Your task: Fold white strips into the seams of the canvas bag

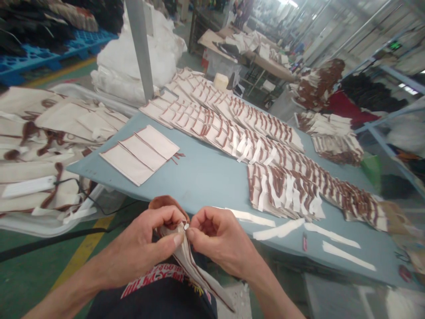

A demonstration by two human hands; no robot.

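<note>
A cream fabric piece with brown edging (195, 270) hangs over my lap, its top end gathered between my two hands. My left hand (149, 237) pinches that end between thumb and fingers, and a brown strip (166, 204) loops above the knuckles. Close against it, my right hand (215, 239) is closed in a pinch at the same spot. A small white bit (185, 225) shows between the fingertips; I cannot make out what it is. The two hands nearly touch, just in front of the table edge.
On the blue table (199, 177) lie flat cream panels (141, 153), rows of brown-edged pieces (226, 128), white strips (279, 229) and a small pink tool (304, 242). To the left stands a white bin (43, 228) heaped with similar pieces. A grey post (139, 48) rises beyond the table's far edge.
</note>
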